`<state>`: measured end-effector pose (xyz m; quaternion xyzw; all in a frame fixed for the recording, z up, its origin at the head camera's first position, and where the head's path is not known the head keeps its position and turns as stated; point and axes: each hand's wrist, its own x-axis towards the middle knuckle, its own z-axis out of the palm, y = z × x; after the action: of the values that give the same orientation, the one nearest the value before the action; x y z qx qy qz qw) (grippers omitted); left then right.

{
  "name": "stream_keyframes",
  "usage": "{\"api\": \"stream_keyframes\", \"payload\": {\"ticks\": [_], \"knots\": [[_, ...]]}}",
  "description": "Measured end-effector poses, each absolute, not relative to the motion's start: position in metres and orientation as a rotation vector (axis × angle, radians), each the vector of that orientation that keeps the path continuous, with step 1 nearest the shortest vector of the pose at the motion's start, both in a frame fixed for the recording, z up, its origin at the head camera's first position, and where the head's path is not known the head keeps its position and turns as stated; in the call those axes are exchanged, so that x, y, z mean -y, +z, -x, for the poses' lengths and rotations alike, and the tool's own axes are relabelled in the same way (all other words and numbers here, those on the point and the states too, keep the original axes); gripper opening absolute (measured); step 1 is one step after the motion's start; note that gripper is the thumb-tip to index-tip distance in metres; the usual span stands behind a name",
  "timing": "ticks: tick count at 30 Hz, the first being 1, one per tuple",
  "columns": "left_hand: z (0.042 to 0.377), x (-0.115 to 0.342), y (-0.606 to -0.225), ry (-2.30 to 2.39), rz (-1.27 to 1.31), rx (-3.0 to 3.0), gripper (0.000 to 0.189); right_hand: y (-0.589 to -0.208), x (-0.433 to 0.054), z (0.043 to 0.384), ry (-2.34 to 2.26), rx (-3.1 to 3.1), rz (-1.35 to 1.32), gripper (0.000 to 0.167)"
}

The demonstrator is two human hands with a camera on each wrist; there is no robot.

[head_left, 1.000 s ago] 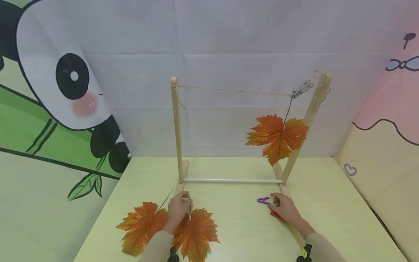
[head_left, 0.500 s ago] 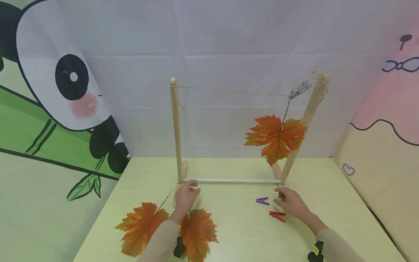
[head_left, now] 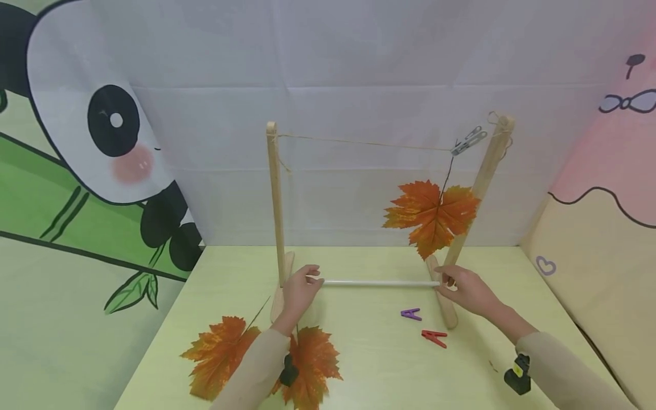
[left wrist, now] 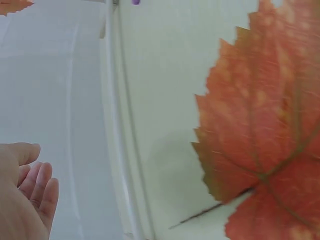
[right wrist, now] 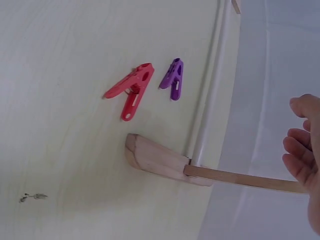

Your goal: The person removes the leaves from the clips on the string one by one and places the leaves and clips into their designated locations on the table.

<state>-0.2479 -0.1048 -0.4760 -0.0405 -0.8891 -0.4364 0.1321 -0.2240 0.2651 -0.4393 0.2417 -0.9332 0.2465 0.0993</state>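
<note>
In the head view my left hand is in the air over the left end of the frame's white rod; its fingers are loosely bent with nothing between them, as the left wrist view also shows. My right hand is in front of the right wooden post, overlapping its lower part. Its fingers curl loosely and hold nothing. An orange maple leaf hangs by its stem from a grey clothespin on the string.
Two more maple leaves, a left one and a right one, lie on the table. A purple clothespin and a red clothespin lie near the frame's right foot. The left post stands upright.
My left hand has moved from above the right leaf's stem up and forward to the rod. My right hand has left the clothespins and moved forward and right to the post.
</note>
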Motion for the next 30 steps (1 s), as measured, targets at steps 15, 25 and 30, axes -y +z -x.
{"api": "stream_keyframes", "payload": {"ticks": [15, 25, 30], "knots": [[0.263, 0.075, -0.443, -1.274, 0.22, 2.538, 0.028, -0.389, -0.262, 0.232, 0.603, 2.736, -0.807, 0.033], [0.264, 0.066, -0.428, -1.291, 0.254, 2.516, 0.028, -0.363, -0.269, 0.235, 0.543, 2.649, -0.838, 0.03], [0.264, 0.059, -0.42, -1.306, 0.27, 2.518, 0.028, -0.35, -0.27, 0.238, 0.495, 2.58, -0.882, 0.031]]}}
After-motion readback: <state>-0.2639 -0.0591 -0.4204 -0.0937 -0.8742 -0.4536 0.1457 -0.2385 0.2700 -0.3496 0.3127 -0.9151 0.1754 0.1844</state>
